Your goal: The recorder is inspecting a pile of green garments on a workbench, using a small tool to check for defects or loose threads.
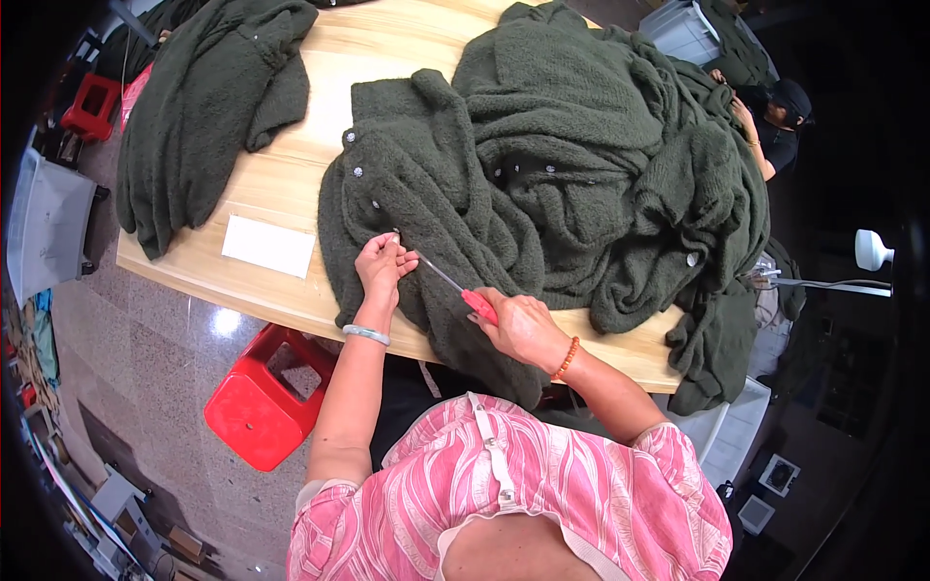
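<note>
A dark green fuzzy knit cardigan (426, 184) lies over the table's near edge in front of me, with several shiny round buttons (358, 172) along its front. My left hand (382, 263) pinches the cardigan's buttoned edge; a small pale bit shows at its fingertips, perhaps a button. In my right hand (523, 327) is a tool with a red handle (480, 306) and a long thin metal shaft. Its tip points up and left, close beside my left fingers. Whether the tip touches the knit, I cannot tell.
More dark green knitwear (572, 107) is heaped on the right, and another piece (208, 126) hangs off the left. A white paper sheet (268, 246) lies on the wooden table (368, 48). Red stools (257, 407) stand below. Another person (775, 126) handles knitwear at far right.
</note>
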A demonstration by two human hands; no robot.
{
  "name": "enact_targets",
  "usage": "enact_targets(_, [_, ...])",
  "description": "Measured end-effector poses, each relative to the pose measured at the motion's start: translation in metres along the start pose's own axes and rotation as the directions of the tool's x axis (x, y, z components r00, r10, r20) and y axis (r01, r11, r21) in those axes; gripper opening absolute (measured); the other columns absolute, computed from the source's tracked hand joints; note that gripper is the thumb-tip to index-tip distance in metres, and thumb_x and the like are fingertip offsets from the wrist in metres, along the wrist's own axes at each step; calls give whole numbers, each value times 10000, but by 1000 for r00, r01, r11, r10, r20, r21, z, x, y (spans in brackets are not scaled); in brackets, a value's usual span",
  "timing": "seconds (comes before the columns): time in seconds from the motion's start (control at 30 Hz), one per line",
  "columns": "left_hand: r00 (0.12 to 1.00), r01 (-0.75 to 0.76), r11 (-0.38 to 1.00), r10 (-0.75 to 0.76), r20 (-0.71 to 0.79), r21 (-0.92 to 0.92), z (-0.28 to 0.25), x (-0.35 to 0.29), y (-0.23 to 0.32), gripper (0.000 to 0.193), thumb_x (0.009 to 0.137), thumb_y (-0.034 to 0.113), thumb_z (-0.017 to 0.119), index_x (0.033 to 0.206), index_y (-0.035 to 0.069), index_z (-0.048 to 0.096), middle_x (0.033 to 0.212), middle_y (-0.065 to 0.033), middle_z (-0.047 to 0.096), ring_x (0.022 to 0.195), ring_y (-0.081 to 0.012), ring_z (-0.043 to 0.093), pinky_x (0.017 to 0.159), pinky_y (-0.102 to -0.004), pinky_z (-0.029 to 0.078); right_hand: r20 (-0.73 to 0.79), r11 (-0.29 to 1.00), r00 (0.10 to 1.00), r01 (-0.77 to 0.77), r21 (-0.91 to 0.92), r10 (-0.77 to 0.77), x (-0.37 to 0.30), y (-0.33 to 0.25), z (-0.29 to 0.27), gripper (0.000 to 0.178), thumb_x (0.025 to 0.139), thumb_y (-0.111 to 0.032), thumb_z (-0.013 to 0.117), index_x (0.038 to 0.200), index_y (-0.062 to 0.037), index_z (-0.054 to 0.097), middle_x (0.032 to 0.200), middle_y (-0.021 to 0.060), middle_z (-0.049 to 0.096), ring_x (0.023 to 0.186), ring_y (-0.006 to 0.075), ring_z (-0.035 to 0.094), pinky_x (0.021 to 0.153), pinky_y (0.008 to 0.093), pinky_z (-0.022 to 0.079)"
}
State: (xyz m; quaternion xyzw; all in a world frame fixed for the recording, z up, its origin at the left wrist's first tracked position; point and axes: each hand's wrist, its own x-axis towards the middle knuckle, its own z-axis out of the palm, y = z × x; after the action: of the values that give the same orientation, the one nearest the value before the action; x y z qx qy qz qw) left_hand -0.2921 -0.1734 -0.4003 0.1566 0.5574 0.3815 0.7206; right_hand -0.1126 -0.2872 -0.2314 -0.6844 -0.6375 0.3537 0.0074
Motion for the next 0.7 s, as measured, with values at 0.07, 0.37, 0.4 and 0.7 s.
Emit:
enact_targets(0.07, [999,-49,999,49,13,18,2,-4,-3,174,963,117,620,1101,15,593,808,-29,616,698,-150,676,609,-278,595,-37,1000,999,-1,23,2,12,-4,3,398,934,-317,614,1229,-54,563,860,250,675,839,442,650,749,512,501])
enact_targets(0.37, [971,-239,946,237,-35,-219,1,-19,33,384,978,64,562,1312,-29,399,1172,-124,536,810,-278,706,647,-329,612,-121,986,989,100,134,-83,15,-1,0,387,919,-232,630,1241,-40,534,1055,243,661,967,429,637,826,498,507])
enact_targets(0.4, [983,-179,947,182,-12,-269,0,-11,41,391,981,76,564,1308,-38,382,1168,-145,545,837,-303,707,681,-344,618,-111,985,990,104,139,-89,16,-2,2,387,919,-232,630,1241,-40,534,1055,243,661,967,429,637,826,498,507])
enact_targets(0.7, [987,2,977,32,157,-212,-14,31,37,132,954,108,643,998,5,573,900,-87,619,799,-257,704,700,-330,621,-17,1000,1000,-14,0,14,24,-18,-2,377,931,-283,617,1214,-41,556,870,248,675,841,435,654,766,497,510])
